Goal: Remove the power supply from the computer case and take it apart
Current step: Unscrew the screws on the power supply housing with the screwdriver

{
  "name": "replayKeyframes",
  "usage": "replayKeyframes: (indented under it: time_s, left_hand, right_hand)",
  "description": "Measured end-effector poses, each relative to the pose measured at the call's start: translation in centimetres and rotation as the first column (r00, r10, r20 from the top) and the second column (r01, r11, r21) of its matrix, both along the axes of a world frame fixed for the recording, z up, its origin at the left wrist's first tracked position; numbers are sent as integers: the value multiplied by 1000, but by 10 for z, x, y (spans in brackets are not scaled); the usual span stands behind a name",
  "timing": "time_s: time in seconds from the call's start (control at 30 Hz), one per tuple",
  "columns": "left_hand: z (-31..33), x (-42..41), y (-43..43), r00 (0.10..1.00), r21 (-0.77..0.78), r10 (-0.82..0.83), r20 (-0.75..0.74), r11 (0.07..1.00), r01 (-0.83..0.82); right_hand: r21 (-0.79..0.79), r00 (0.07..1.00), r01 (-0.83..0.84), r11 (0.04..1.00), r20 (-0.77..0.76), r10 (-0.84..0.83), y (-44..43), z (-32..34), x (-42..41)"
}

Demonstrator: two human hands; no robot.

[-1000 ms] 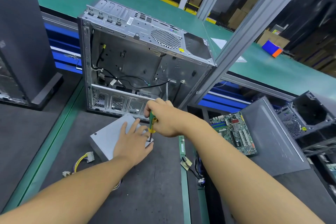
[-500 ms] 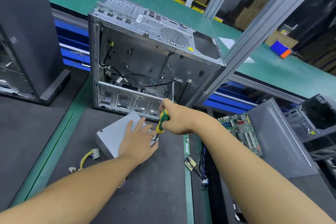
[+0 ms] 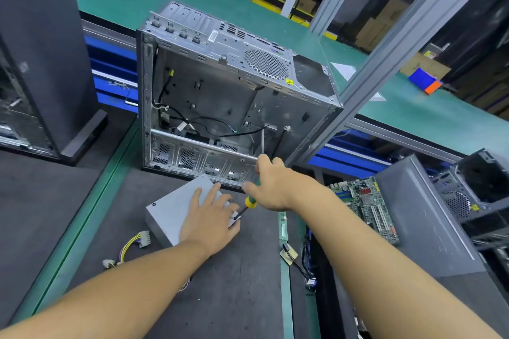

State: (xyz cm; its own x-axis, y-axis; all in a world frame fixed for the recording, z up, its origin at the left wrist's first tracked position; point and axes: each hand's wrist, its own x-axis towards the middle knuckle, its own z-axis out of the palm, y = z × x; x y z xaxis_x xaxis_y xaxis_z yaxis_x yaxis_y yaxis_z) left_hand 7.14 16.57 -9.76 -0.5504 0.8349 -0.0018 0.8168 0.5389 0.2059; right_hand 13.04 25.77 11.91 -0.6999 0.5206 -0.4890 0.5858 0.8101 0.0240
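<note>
Green screwdriver (image 3: 250, 202) tilted flatter; left hand (image 3: 210, 220) unmoved.

A grey metal power supply box (image 3: 170, 212) lay flat, just in front of the open silver steel computer case (image 3: 220, 91)

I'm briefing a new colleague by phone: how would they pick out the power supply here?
Find the open metal computer case standing on the dark mat. In front of it lies the power supply, a plain light-grey box under the left hand. Unlike the green motherboard to the right, it trails yellow wires with white connectors.
</note>
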Motion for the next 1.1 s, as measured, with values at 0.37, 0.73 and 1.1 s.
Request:
replayKeyframes:
  time_s: [0.37,0.73,1.1]
  left_hand:
    - [2,1,-1,1000,-15,-19,-5,1000,18]
    - [1,3,1,1000,15,-8,-17,1000,8]
    - [3,4,-1,1000,4,-2,0,1000,2]
  right_hand:
    - [-117,993,-113,987,-32,110,1,3,1]
    - [-162,990,-136,977,-54,129,3,1,4]
    - [-77,993,-64,995,-108,55,-11,0,0]
